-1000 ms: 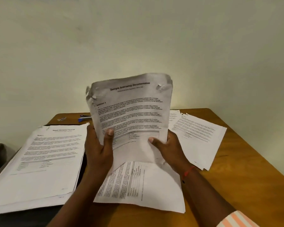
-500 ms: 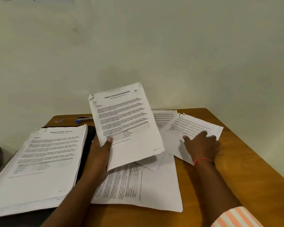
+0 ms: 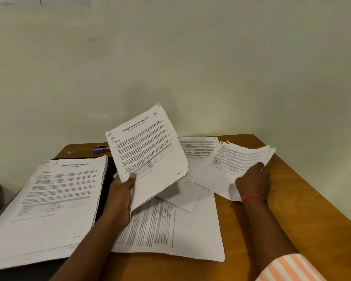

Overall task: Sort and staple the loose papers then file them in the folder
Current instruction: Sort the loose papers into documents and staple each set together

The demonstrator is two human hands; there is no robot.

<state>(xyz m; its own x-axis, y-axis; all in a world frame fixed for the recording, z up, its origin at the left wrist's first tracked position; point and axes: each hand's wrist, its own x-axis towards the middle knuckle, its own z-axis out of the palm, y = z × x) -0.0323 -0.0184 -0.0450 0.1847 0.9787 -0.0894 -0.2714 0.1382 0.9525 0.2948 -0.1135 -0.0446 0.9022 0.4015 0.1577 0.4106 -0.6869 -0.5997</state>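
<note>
Your packet (image 3: 148, 151) is a white printed sheaf headed "Sample Internship Documentation", ragged at its top corners. It is tilted up above the table (image 3: 304, 203). A thick stack (image 3: 55, 199) lies on a dark folder (image 3: 110, 173) at the left. Your left hand (image 3: 122, 191) pinches the packet's lower edge. Your right hand (image 3: 253, 183) grips a fanned sheaf (image 3: 237, 159) to the packet's right.

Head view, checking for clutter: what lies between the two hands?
Overlapping loose papers cover the table between left hand and right hand, per head view.
</note>
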